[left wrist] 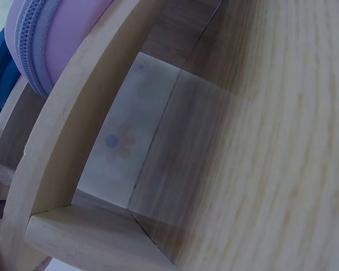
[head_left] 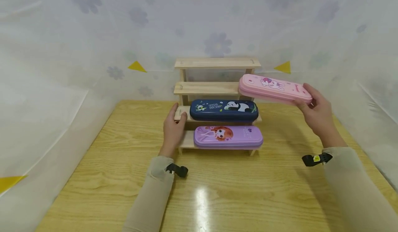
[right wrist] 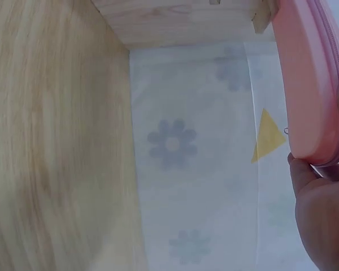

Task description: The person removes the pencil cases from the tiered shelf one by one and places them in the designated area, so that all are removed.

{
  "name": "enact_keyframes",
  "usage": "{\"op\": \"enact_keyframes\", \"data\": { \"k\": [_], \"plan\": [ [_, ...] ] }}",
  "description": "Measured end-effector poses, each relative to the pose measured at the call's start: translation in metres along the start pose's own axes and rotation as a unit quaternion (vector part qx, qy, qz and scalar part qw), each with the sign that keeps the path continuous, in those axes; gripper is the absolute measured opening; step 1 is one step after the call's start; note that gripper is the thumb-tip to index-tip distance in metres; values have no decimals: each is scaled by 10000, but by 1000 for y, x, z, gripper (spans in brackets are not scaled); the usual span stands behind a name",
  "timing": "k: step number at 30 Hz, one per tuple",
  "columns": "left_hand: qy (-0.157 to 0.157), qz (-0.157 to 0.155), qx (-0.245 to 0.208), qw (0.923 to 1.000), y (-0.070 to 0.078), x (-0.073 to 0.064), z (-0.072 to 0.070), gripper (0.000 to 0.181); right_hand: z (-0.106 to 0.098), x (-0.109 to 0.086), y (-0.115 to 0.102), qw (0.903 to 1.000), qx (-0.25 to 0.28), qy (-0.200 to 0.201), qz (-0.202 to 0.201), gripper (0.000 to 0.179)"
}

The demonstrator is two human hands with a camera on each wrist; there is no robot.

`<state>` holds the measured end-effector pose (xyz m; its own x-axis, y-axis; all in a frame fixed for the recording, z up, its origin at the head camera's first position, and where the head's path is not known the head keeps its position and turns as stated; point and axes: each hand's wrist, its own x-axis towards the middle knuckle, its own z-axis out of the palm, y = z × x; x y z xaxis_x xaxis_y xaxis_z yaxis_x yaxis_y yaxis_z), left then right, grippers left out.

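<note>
My right hand (head_left: 320, 113) grips the right end of a pink pencil case (head_left: 270, 87) with a rabbit picture. The case is slightly tilted, its left end at the right end of the third tier; whether it touches the board is unclear. My left hand (head_left: 174, 130) holds the left end of the second tier of a wooden step rack (head_left: 206, 87), thumb in front. On that tier lies a dark blue panda pencil case (head_left: 214, 116). A purple pencil case (head_left: 242, 140) with a red-haired girl lies on the lowest tier. In the left wrist view, the left hand is mostly cut off.
The rack stands on a wood-grain table (head_left: 124, 170) near the back edge. A pale flowered curtain (head_left: 174, 21) encloses the back and sides, with yellow triangles (head_left: 136, 66) on it. The rack's top tier (head_left: 217, 63) is a bare board.
</note>
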<state>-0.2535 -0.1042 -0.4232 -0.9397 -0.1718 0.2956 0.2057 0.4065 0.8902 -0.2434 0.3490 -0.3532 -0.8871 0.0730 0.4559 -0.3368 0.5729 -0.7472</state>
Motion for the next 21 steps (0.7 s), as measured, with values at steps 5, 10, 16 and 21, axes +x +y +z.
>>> {"op": "enact_keyframes", "data": {
  "k": [5,10,16,21],
  "plan": [
    [24,-25,35,10000,-1,0,1,59,-11,-8,7,9997,-13,56,257,62],
    [43,-18,11,10000,-1,1,2,60,-20,-13,17,9990,-86,213,384,61],
    [55,-16,4,10000,0,1,1,59,-31,-17,30,9980,4,315,542,61],
    [54,-32,7,10000,0,0,1,59,-37,-21,37,9968,6,355,717,61]
  ]
}}
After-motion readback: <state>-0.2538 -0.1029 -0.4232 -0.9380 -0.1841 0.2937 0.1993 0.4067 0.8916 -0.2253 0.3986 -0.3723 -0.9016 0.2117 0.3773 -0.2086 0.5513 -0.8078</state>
